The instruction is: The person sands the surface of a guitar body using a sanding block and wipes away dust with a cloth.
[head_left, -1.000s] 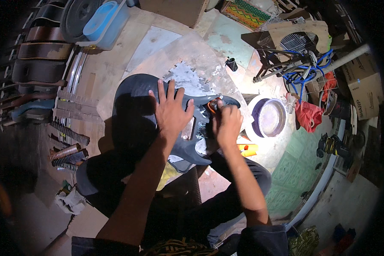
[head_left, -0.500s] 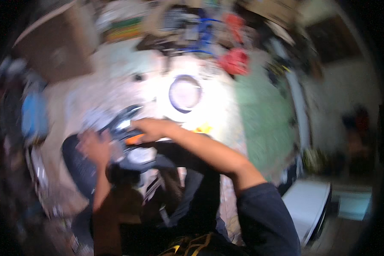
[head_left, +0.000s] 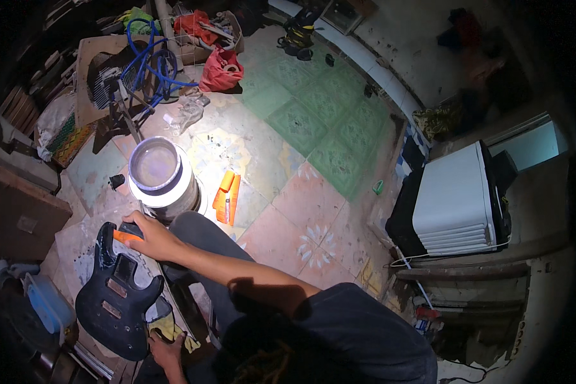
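Note:
A black electric guitar body [head_left: 118, 301] with pickup cutouts lies at the lower left, its upper part smudged with whitish residue. My right hand [head_left: 152, 240] is closed around a dark block with orange sandpaper [head_left: 125, 236], beside the body's upper horn. Down by the body's lower edge, my left hand [head_left: 166, 351] has curled fingers on a yellow cloth [head_left: 168, 326]; its palm is hidden. Beyond my knee, a round basin [head_left: 155, 164] with cloudy liquid rests on a white bucket [head_left: 179, 198]. An orange sandpaper strip [head_left: 227, 197] lies on the tiles right of the bucket.
A red plastic bag [head_left: 221, 70] and a coiled blue hose [head_left: 148, 70] are at the back. Left of the guitar body stand a blue container [head_left: 50, 304] and a brown box [head_left: 22, 214]. A white appliance [head_left: 454, 201] is on the right, past green tiles [head_left: 320, 128].
The view has swung right, and the blur is gone. My left hand has moved off the guitar body's face to its lower edge. My right hand still grips the sandpaper block.

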The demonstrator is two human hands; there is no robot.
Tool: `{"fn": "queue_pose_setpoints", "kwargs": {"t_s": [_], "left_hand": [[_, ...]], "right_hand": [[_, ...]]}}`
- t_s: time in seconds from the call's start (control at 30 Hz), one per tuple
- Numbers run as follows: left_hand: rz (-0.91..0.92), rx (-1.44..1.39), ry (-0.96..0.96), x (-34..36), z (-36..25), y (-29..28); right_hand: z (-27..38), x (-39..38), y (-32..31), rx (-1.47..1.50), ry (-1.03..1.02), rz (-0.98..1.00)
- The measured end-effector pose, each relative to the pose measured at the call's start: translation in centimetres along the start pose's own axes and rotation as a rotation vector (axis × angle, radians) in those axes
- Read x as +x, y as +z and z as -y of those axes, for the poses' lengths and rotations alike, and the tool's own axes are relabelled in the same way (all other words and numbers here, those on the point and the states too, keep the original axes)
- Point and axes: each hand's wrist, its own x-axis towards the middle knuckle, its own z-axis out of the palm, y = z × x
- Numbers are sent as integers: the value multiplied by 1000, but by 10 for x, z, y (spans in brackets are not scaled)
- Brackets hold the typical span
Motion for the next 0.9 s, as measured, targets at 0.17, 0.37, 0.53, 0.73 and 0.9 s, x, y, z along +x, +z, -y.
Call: {"fn": "queue_pose_setpoints", "kwargs": {"t_s": [0.17, 0.37, 0.53, 0.73, 0.9], "left_hand": [[92, -227, 186, 34, 55, 48], [-177, -489, -56, 38, 29, -54], [-566, -698, -88, 61, 34, -125], [-518, -558, 13, 168, 1, -72], [-321, -209, 246, 224, -33, -31]], "right_hand": [[-23, 9, 19, -229, -37, -56], [-24, 19, -5, -168, 69, -46], [-22, 25, -1, 65, 249, -148], [-17, 30, -4, 244, 333, -124], [-6, 32, -8, 361, 447, -157]]}}
